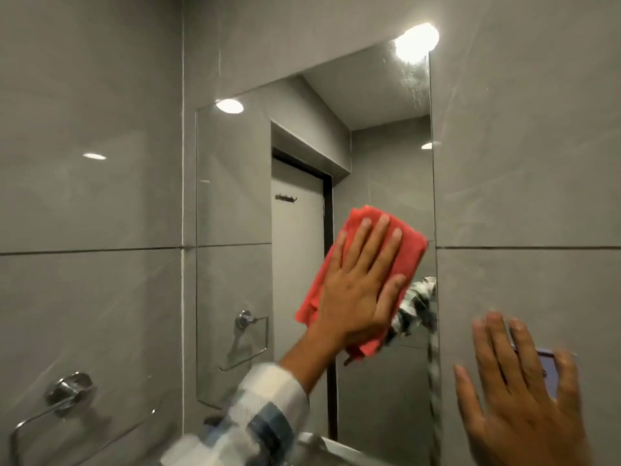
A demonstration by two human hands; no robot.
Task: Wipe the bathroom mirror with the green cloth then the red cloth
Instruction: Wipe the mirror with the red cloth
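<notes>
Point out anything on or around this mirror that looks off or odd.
The mirror has a smeared, streaky patch in its top right corner, under the light's glare, well above the red cloth pressed flat by the left hand. Nothing looks damaged or askew.

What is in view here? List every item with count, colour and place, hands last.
mirror: one, frameless, on the grey tiled wall, centre.
red cloth: one, folded, pressed flat on the mirror's lower right part.
towel ring: one, chrome, on the wall at lower left; its reflection shows in the mirror.
tiled wall: grey, glossy, around the mirror.
sleeve: one, white and blue checked, bottom centre.
left hand: one, fingers spread, flat on the red cloth.
right hand: one, open, at the wall right of the mirror, blurred.
</notes>
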